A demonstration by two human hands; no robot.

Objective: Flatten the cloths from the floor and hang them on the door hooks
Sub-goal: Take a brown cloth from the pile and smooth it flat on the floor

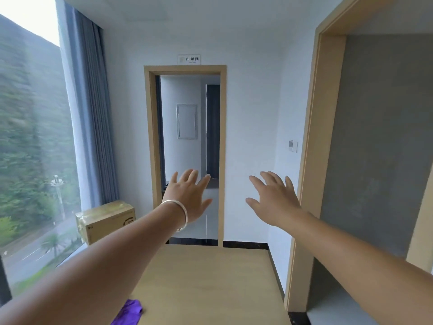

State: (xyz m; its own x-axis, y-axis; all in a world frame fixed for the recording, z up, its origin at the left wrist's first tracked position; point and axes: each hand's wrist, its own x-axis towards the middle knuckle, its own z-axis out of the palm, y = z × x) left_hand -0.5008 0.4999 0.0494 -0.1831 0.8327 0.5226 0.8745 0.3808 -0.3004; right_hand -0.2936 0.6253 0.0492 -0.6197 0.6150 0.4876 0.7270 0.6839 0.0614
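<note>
Both my arms reach forward at chest height toward an open doorway (185, 71). My left hand (189, 195), with a silver bangle on the wrist, has its fingers spread and holds nothing. My right hand (273, 198) is likewise spread and empty. A purple cloth (127, 313) lies crumpled on the wooden floor (210, 282) at the bottom of the view, below my left forearm. No door hooks show in this view.
A large window (30, 148) with grey curtains (93, 118) fills the left side. A cardboard box (105, 220) stands by the window. On the right is a second wood-framed opening (311, 141) beside a wall switch (293, 145).
</note>
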